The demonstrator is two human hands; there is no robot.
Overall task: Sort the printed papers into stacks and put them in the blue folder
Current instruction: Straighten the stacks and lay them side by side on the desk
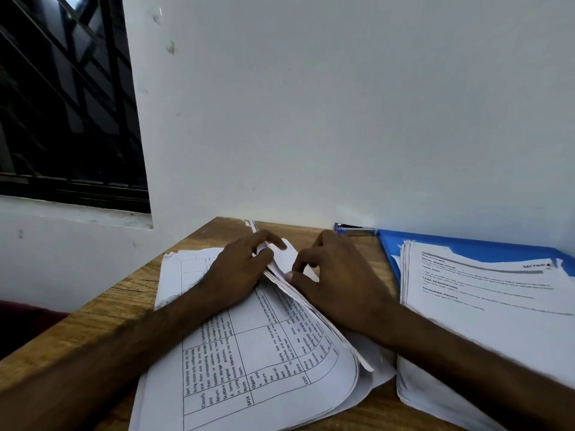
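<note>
The printed papers [264, 368] lie in a loose, curling pile at lower centre of the desk [93, 331]. They look thin and floppy with frayed edges, and I'd guess they slide over each other and tear easily. The left hand [239, 272] curls its fingers round the lifted upper edges. The right hand [339, 284] nips one sheet's corner between thumb and forefinger. Corners seem the best purchase. At right, the blue folder [466, 248] lies open beneath a sorted stack [466, 306].

A paper pile [249, 368] is lying on the table [93, 321]; to its right, a second stack [466, 306] is sitting on the folder [435, 244], with a stapler [354, 228] behind.
</note>
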